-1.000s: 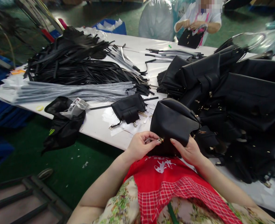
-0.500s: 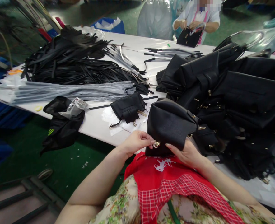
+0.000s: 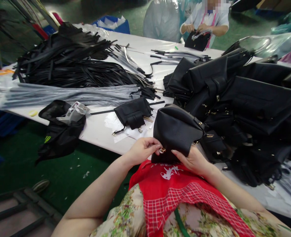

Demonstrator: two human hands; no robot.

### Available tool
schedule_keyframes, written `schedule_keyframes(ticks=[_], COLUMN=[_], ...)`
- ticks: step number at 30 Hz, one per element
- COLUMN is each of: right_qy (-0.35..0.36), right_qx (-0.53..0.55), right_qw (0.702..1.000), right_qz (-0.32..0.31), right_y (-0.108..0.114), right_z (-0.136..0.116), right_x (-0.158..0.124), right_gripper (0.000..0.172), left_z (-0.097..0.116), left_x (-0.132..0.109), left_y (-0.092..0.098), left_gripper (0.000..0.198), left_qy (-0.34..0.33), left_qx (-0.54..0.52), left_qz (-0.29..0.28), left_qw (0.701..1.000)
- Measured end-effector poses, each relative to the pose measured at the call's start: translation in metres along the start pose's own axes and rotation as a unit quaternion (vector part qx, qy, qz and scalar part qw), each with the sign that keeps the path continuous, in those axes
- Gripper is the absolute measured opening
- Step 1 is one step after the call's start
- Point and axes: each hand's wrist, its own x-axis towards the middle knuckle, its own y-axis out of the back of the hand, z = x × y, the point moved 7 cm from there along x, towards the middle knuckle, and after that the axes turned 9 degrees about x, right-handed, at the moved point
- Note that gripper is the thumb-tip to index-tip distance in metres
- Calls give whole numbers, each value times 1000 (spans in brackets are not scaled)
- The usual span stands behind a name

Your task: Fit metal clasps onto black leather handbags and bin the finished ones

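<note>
A black handbag rests at the table's near edge against my red apron. My left hand pinches a small gold metal clasp at the bag's lower left side. The fingers of my right hand are wrapped round the bag's near right edge, thumb on its outer face and the other fingers hidden behind. Just beyond my left hand lies a small black pouch with a strap, on scraps of white paper.
Several black handbags are heaped on the right. Black straps and plastic-wrapped strips cover the table's left. A black bag with a grey dispenser hangs at the near edge. Across the table a person handles another bag.
The view has shifted slightly, so most things sit a little further left. My left fingers have turned the gold clasp a little; both hands keep their hold on the handbag.
</note>
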Motion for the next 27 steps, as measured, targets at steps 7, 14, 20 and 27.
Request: schedule_keyframes(ticks=[7, 14, 20, 27], right_qy=[-7, -3, 12, 29], right_qx=[-4, -8, -24, -26], right_qw=[1000, 1000, 999, 999], right_qz=[-6, -21, -18, -7], right_y=[-1, -6, -6, -2], right_z=[1, 1, -4, -5], right_x=[-2, -4, -4, -3], right_gripper=[19, 19, 18, 15], left_z=[-3, -11, -15, -20], left_x=[2, 4, 4, 3], left_y=[-3, -8, -15, -13], left_gripper=[22, 32, 41, 41], left_qy=[-12, 48, 66, 51], left_qx=[4, -48, -78, -83], left_qz=[-31, -101, -136, -138], left_qw=[999, 993, 985, 986])
